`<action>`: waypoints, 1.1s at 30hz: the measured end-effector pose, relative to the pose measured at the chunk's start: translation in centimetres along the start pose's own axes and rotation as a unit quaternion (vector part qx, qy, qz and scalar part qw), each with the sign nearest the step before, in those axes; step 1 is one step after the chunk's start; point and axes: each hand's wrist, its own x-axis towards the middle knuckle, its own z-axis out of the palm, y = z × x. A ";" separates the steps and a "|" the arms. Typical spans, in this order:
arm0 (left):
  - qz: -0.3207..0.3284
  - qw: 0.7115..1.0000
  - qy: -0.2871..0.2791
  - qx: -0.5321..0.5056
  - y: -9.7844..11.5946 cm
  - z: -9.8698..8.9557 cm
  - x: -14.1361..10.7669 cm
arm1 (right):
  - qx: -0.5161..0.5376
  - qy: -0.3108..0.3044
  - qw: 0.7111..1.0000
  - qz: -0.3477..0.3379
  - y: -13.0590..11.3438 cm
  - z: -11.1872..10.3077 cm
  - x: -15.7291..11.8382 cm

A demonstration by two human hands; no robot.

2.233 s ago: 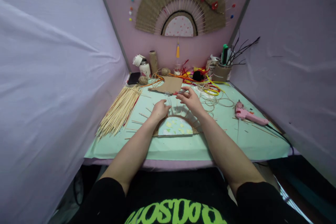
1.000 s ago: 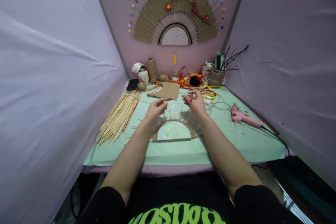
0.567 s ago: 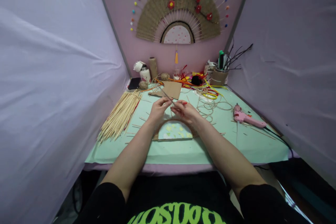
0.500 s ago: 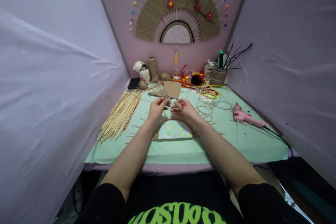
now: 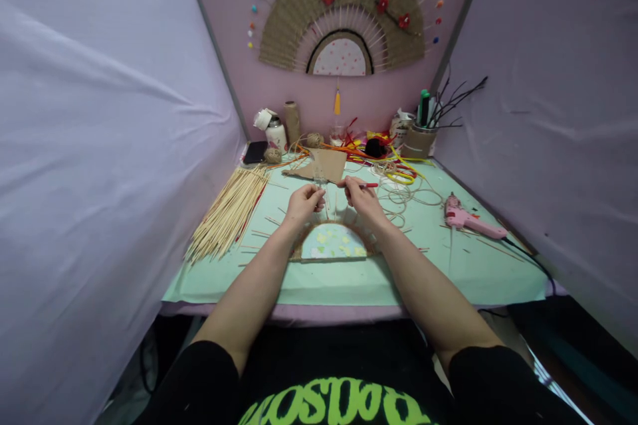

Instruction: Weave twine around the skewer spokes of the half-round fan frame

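Both my hands are above the far side of a half-round fan base (image 5: 333, 242) with a pale blue, yellow-flecked face and a brown woven rim. Thin sticks (image 5: 262, 234) fan out from that rim. My left hand (image 5: 305, 204) is closed, thumb against fingertips, at the near end of a clear strip that looks like a ruler (image 5: 319, 171); its grip is partly hidden. My right hand (image 5: 363, 201) holds a slim red pen (image 5: 369, 185) crosswise, its dark tip pointing left toward the ruler.
A bundle of sticks (image 5: 226, 216) lies left. Cardboard (image 5: 333, 163) lies beyond my hands, with loose twine (image 5: 393, 196) to its right. A pink glue gun (image 5: 471, 218) rests at right, its cord trailing off the edge. A finished fan (image 5: 343, 6) hangs on the back wall.
My right hand has turned and moved slightly away from my left, and the red pen now shows along its length. The view has tipped down slightly.
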 end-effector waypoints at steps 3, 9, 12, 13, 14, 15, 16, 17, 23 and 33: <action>-0.025 0.999 -0.006 0.032 -0.1 0.0 -0.1 | 0.015 0.010 1.000 0.012 0.4 0.0 0.3; -0.063 0.987 -0.005 0.146 -0.1 -0.1 -0.2 | -0.007 -0.019 1.000 0.000 0.9 0.5 0.5; -0.066 0.980 -0.011 0.188 -0.4 -0.2 -0.3 | -0.051 -0.034 0.998 -0.015 1.1 0.8 0.4; -0.067 0.979 -0.015 0.194 -0.5 -0.3 -0.2 | -0.061 -0.037 0.997 -0.020 1.2 0.8 0.3; -0.067 0.978 -0.020 0.196 -0.7 -0.3 -0.2 | -0.069 -0.039 0.997 -0.024 1.3 0.9 0.3; -0.067 0.978 -0.024 0.198 -0.9 -0.4 -0.1 | -0.077 -0.040 0.996 -0.026 1.3 0.9 0.2; -0.067 0.977 -0.029 0.198 -1.1 -0.4 -0.1 | -0.083 -0.040 0.995 -0.028 1.4 1.0 0.2; -0.066 0.977 -0.033 0.198 -1.3 -0.4 0.0 | -0.088 -0.039 0.995 -0.029 1.4 1.0 0.2; -0.070 0.973 -0.045 0.216 -1.6 -0.5 0.0 | -0.101 -0.036 0.993 -0.038 1.6 1.1 0.3; -0.064 0.959 -0.043 0.274 -1.2 -0.6 -0.2 | -0.071 -0.044 0.996 -0.020 2.0 1.2 0.5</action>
